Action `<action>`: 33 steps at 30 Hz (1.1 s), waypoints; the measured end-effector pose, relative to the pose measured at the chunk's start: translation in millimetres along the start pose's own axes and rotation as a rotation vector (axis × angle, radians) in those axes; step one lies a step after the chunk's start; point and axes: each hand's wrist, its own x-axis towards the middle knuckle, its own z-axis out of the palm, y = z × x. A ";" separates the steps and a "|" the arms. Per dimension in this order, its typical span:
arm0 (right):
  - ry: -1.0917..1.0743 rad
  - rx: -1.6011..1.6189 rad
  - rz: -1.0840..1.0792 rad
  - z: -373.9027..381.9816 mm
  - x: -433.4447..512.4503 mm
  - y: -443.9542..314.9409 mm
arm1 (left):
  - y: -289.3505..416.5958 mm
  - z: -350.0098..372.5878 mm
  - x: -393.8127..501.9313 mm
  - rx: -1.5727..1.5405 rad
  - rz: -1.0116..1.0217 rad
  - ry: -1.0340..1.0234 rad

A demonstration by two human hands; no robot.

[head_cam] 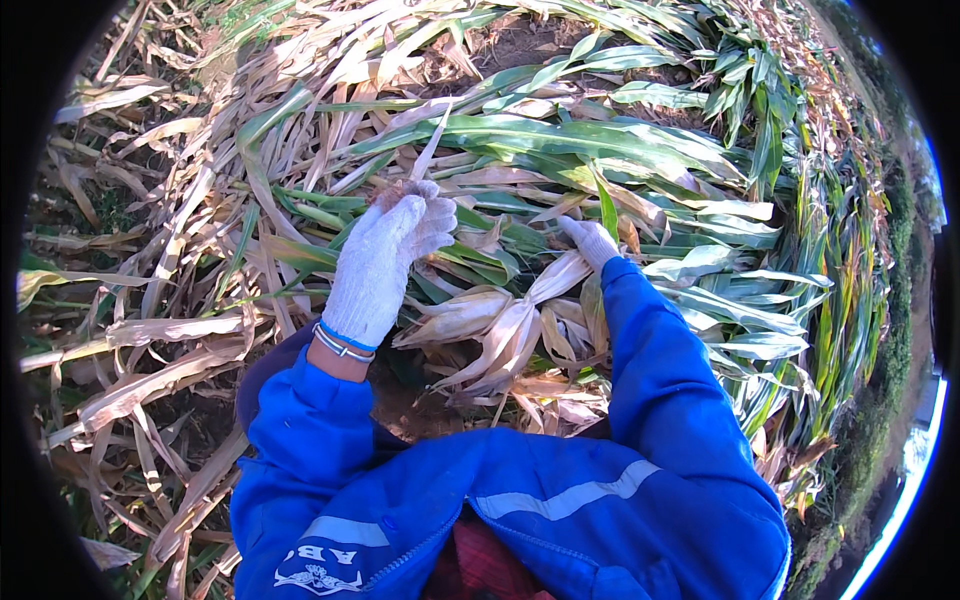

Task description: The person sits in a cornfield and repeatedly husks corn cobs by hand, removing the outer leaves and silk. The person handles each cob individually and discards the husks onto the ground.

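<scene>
My left hand (394, 251), in a white knit glove, is raised over the cut corn stalks. Brown corn silk and a pale pointed husk strip (430, 148) stick out at its curled fingers. To the right, my right hand (594, 241), also gloved, reaches down among the leaves; its grip is partly hidden. Just below it a dry husk (559, 279) runs down to a knot of peeled-back husks (517, 326). Beside that knot, on its left, lies a corn ear (469, 316) in pale husk.
Dry tan stalks and leaves (180, 330) cover the ground on the left. Long green corn leaves (585, 139) lie across the top and right. Bare soil (416, 409) shows near my legs. A strip of low green plants (892, 352) runs along the far right.
</scene>
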 end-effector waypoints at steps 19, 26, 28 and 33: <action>-0.454 -0.775 0.226 12.3 88.4 64.3 | -40.2 -0.9 35.1 0.492 -0.168 0.115; -0.512 -0.635 0.167 4.9 40.6 33.0 | -70.6 -57.9 174.1 1.383 0.209 0.067; -0.500 -0.593 0.043 1.4 25.8 23.7 | -76.3 -77.7 216.9 1.551 0.405 -0.003; -0.450 -0.587 -0.045 11.1 -0.5 19.8 | -106.1 -111.9 275.5 1.966 0.362 -0.111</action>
